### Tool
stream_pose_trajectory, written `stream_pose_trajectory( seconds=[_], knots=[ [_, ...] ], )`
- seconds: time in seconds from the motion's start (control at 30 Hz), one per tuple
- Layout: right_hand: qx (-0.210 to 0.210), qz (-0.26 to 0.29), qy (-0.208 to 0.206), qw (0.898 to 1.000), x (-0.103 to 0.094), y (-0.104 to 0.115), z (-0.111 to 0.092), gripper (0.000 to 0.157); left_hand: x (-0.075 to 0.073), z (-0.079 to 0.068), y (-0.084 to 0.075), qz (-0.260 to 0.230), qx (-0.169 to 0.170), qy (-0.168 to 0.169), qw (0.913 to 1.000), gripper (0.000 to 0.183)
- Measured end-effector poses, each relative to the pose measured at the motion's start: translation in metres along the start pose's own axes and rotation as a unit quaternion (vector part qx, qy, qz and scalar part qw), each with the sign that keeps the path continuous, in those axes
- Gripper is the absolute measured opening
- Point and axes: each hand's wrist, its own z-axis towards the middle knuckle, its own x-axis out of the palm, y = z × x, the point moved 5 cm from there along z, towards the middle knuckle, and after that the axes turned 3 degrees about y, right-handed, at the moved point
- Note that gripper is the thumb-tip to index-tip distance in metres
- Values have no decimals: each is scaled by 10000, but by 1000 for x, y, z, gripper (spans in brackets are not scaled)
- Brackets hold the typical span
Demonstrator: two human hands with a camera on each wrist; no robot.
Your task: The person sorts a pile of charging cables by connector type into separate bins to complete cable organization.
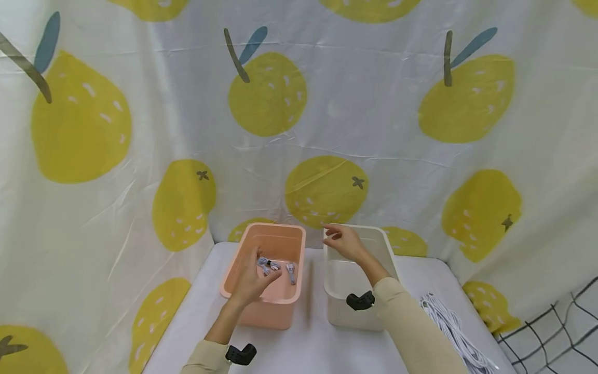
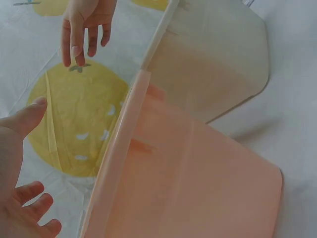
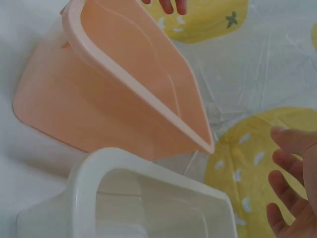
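My left hand hovers over the near left part of a pink bin, thumb and fingers spread apart with nothing between them. Inside that bin lie a bundled grey-white cable with a dark tie and another small cable; the left hand covers part of the bin's inside. Over the far left rim of a white bin is my right hand, its fingers loosely bent and holding nothing. In the right wrist view, the right hand shows its fingers apart from one another, beyond the white bin's rim.
The two bins stand side by side on a white-covered table, a narrow gap between them. A long bundle of white cord lies at the right. Behind hangs a lemon-print curtain, and a black wire grid is at lower right.
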Motion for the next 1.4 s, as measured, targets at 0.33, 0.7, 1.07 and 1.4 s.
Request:
stream_pose_trajectory(
  seconds=[0.33,0.7,1.07,1.4],
  knots=[
    [68,27,-277,9996,-19,-14,-11,46,32,14,-15,-409,-136,322,9986,101],
    [142,-116,-386,9991,-43,-28,-33,48,63,21,-22,-302,-62,657,9974,107],
    [393,-47,-730,9965,-71,-41,-51,48,92,28,-31,-454,114,1036,9935,109],
    [639,-63,-1094,9919,-90,-60,-81,49,117,27,-41,-275,-15,1324,9908,111]
  ],
)
